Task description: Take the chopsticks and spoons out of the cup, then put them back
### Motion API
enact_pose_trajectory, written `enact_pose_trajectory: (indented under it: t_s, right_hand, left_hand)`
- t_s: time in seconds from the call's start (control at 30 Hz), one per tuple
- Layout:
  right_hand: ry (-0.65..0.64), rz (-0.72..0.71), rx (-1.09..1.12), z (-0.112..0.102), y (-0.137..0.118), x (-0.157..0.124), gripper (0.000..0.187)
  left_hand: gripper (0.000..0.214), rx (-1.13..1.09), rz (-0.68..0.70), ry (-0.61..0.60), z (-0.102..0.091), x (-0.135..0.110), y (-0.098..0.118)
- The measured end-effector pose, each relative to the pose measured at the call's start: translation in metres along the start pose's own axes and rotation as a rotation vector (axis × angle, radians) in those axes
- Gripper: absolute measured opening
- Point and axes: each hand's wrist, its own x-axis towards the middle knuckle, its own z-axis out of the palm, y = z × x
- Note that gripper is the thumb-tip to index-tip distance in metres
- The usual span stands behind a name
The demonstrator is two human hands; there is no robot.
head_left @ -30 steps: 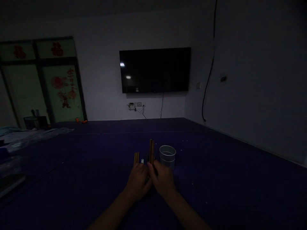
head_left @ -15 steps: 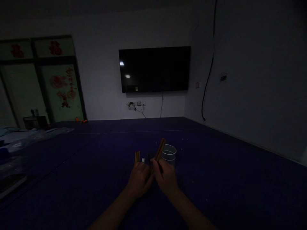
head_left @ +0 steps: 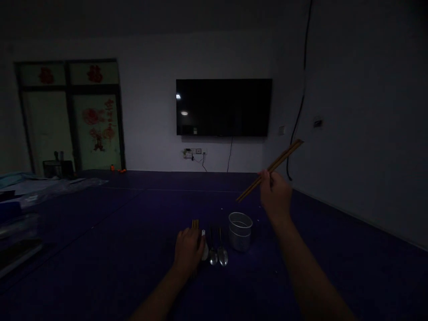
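My right hand [head_left: 277, 196] is raised and closed around a pair of chopsticks [head_left: 284, 156]. They slant up to the right, their lower ends above a metal cup [head_left: 240, 234] that stands upright. My left hand [head_left: 187, 250] lies low with its fingers curled over another bunch of chopsticks [head_left: 195, 224], whose tops show past the fingers. Beside its thumb is a white spoon [head_left: 205, 253], partly covered by the hand. Two metal spoons, a left one [head_left: 213, 257] and a right one [head_left: 222, 256], lie between the white spoon and the cup.
All this is on a dark blue-purple surface [head_left: 133, 249] with a few small white specks. Clear plastic wrapping [head_left: 67, 189] and a flat dark object [head_left: 20, 256] lie at the left. A television [head_left: 224, 107] hangs on the far wall. The room is dim.
My right hand has lifted chopsticks away from my left hand, up and to the right past the cup. My left hand has shifted slightly left, and the spoons now show.
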Motion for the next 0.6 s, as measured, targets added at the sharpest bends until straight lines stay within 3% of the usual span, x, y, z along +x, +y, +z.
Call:
enact_pose_trajectory:
  t_s: [0.07,0.23,0.6]
  right_hand:
    - [-0.099,-0.04,-0.09,0.008,0.017,0.005,0.045]
    - [-0.435,-0.052,-0.068,0.026,0.051,-0.001,0.039]
    - [-0.807,0.038,-0.067,0.029,0.072,-0.011,0.033]
  left_hand:
    - [0.023,0.03,-0.06,-0.005,0.003,0.0,-0.005]
    - [0.022,0.009,-0.132,-0.002,0.009,-0.001,-0.013]
    - [0.029,-0.134,-0.237,-0.034,0.012,-0.004,-0.018]
